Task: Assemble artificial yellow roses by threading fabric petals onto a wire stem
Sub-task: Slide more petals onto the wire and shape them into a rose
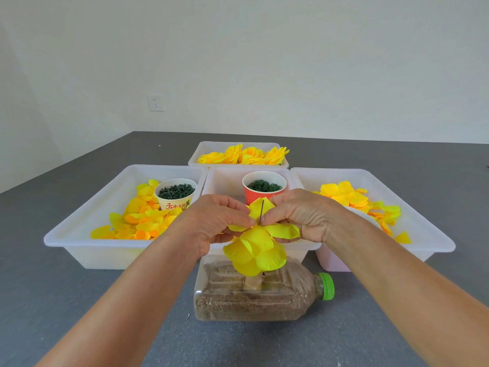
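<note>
step: threading petal layer (281, 230) down wire stem (261, 214)
left hand (215, 221): pinching petal, left of wire
right hand (299, 215): pinching petal, right side
tip: push evenly, keep wire upright

A clear plastic bottle (254, 295) with a green cap (327, 286) lies on its side on the grey table (79, 300), filled with brown grainy material. Behind it stand white plastic trays (79, 234), one holding a cream paper cup (176, 198) with red lettering and another a red paper cup (260, 192), both filled with small dark green pieces. A white wall socket (155, 103) sits on the pale wall behind the table.
</note>
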The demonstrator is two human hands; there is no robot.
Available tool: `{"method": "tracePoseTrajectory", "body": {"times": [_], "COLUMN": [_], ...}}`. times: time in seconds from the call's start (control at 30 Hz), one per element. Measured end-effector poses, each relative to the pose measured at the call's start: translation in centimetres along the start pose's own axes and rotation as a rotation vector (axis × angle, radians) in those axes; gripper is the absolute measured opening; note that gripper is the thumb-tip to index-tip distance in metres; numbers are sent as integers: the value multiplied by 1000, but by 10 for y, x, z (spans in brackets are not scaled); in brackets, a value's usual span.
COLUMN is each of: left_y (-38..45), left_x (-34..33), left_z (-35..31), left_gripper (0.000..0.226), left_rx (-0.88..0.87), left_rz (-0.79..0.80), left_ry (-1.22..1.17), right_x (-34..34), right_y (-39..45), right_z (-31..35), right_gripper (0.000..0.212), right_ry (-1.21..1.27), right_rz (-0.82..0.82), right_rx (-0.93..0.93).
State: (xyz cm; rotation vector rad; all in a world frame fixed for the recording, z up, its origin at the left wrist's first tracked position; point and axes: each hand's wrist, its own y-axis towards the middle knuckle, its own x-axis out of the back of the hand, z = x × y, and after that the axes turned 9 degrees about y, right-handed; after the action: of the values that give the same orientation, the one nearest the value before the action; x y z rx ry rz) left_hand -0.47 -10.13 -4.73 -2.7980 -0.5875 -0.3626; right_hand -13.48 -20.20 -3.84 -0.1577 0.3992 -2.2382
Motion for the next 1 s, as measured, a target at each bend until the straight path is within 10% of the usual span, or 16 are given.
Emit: {"method": "tracePoseTrajectory", "body": {"times": [1.0], "left_y": [-5], "left_x": [-3], "left_z": [9], "left_gripper": [15], "left_rx": [-13], "left_rz": [-32], "left_ry": [182], "right_x": [-2], "right_y": [0], "right_z": [-14], "right_gripper": [28], "right_ry": [-160], "right_rz": [-85], "right_rx": [48]}}
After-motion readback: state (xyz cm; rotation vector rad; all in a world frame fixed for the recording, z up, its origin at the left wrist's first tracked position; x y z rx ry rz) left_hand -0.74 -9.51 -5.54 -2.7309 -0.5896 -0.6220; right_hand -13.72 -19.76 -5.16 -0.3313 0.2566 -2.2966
